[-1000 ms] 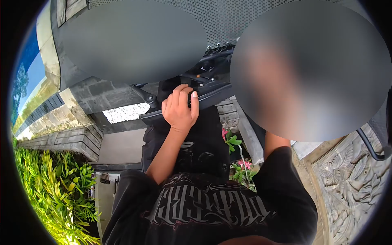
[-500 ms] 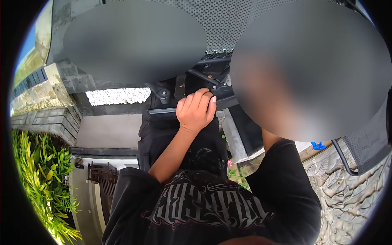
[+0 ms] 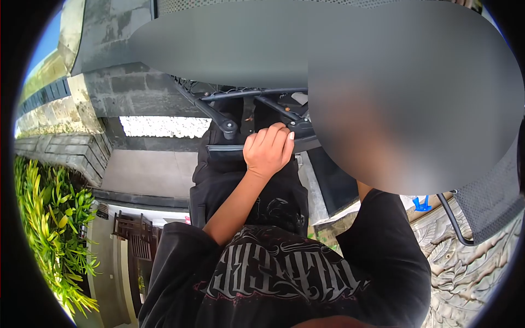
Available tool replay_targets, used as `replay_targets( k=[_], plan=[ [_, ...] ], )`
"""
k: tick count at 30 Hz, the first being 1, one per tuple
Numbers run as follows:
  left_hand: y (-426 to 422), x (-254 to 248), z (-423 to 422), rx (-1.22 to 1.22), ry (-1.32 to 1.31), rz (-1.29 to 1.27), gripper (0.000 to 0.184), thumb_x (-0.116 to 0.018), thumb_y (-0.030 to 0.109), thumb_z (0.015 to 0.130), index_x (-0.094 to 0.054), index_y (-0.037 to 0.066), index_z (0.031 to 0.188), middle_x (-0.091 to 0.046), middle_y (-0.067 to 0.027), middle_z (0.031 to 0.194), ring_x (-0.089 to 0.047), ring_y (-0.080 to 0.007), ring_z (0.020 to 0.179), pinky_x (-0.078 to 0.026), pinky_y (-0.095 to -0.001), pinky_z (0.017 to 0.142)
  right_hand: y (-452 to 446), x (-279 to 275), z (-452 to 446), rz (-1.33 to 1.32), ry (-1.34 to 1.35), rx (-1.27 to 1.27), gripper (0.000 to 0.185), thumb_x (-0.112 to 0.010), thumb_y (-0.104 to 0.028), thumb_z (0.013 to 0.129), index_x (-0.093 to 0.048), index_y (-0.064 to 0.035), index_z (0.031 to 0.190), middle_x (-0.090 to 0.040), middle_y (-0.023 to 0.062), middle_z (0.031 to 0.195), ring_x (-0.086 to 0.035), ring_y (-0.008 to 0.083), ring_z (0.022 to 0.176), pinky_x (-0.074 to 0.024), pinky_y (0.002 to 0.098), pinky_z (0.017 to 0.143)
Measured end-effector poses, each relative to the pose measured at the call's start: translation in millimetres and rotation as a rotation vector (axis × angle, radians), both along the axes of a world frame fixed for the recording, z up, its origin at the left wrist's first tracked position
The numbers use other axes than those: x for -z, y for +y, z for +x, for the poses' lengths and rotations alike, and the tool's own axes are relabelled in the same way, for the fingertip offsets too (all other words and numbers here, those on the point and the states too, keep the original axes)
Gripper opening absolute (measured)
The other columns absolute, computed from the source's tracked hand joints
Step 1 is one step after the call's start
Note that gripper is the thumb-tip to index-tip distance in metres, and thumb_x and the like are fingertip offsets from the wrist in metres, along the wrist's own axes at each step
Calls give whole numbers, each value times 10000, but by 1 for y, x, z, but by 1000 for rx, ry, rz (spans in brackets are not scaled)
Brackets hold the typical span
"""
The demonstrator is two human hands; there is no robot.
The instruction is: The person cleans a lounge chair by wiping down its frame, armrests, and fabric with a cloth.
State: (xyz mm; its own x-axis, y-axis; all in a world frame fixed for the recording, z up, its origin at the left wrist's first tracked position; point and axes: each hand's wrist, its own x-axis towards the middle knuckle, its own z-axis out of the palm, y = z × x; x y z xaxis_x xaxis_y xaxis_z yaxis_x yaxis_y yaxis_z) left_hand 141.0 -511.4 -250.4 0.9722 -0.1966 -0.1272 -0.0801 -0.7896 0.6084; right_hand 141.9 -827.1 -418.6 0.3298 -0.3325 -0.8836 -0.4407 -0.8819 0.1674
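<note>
"Shifted slightly toward three o'clock since the earlier frame: our left hand (image 3: pixel 268 151) and the long, flat, black-and-grey bar (image 3: pixel 225 154) beneath it. What lies leftmost?"

"Bright green leafy plants (image 3: pixel 49 218), around eight o'clock. Then, just past the bar's nine-o'clock end, a rounded black joint (image 3: pixel 229 128) on a dark tube."

"And how does the bar sit from our fingers?"

"Right under them, touching. Its long axis runs from nine toward three o'clock, closer to level than before. Our left hand is the nearest that shows, fingers curled closely over it."

"Our right hand?"

"Blur covers it; we cannot tell whether its fingers are wide, narrow or holding something. Only some forearm and the loose black sleeve (image 3: pixel 383 229) show."

"Farthest right?"

"Around four o'clock, a small bright-blue object (image 3: pixel 421 204), more of it visible now, near a curved black tube (image 3: pixel 451 221) edging a grey mesh panel (image 3: pixel 489 208)."
</note>
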Motion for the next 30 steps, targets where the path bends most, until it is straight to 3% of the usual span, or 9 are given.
replay_targets(
  k=[3,6,10,20,24,28,29,30],
  plan=[
    [0,3,-1,-7,-7,14,65,-703,224,862,-665,171,866,-690,91,943,-605,-109,729,-403,-289,692,5,-4,21,48,205,21,587,-920,-456,699,-721,47,925,-760,181,815,-761,260,883,-567,375,889],
    [2,2,-1,-5,2,31,68,-702,225,864,-665,168,859,-687,93,935,-609,-108,739,-405,-289,702,15,-9,25,15,135,-92,521,-879,-468,757,-724,11,893,-739,108,671,-764,200,779,-576,364,857],
    [-1,2,-2,-11,-11,38,69,-703,225,866,-663,168,866,-690,87,935,-616,-113,747,-410,-292,717,31,-24,42,2,174,8,503,-881,-464,756,-741,8,859,-745,112,694,-764,203,784,-579,362,842],
    [-1,2,0,-27,-31,45,66,-706,214,866,-656,171,869,-688,83,929,-612,-117,732,-414,-295,715,19,-32,34,-79,-27,237,465,-900,-395,730,-728,18,857,-744,103,726,-741,181,614,-594,347,708],
    [-1,1,-1,-44,-40,41,67,-703,216,866,-652,173,858,-677,87,919,-607,-115,729,-410,-294,703,5,-34,28,-211,-177,191,466,-800,-408,798,-732,23,963,-742,130,697,-768,248,747,-588,373,811],
    [1,1,-2,-55,-38,32,77,-697,222,868,-649,166,846,-666,85,912,-600,-116,723,-406,-295,683,22,-65,64,-81,-89,49,471,-750,-441,830,-738,-14,1026,-749,139,719,-768,282,798,-578,387,842],
    [1,1,-2,-60,-39,27,81,-696,223,868,-647,164,843,-663,84,909,-598,-117,721,-405,-296,677,37,-83,76,-25,-254,211,444,-759,-442,835,-731,-44,1028,-753,149,768,-755,326,868,-568,443,824],
    [1,1,-1,-64,-42,21,84,-694,224,868,-646,161,840,-661,84,906,-596,-118,719,-404,-296,672,48,-87,93,-36,-454,192,444,-758,-432,841,-716,-35,1033,-751,167,819,-744,348,887,-560,452,828]
  ],
)
